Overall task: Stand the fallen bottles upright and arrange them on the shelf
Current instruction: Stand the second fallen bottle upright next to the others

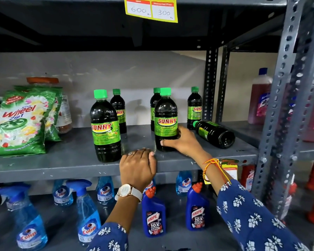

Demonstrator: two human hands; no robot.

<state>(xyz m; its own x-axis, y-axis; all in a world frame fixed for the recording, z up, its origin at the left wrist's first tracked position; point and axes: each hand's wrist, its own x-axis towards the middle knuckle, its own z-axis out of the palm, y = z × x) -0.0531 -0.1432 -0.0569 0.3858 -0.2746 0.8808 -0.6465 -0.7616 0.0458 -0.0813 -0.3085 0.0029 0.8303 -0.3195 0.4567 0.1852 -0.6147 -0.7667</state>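
We are gripping an upright dark plastic bottle with a green cap and green label (pixel 165 120) with our right hand (pixel 181 142), fingers wrapped around its lower body, near the front edge of the grey metal shelf (pixel 62 165). Our left hand (pixel 137 166) is resting on the shelf's front edge, fingers curled over it, grasping no bottle. One matching bottle (pixel 214 134) is lying on its side near the right end. Another (pixel 105 127) is standing near the front edge, and three more are standing along the back.
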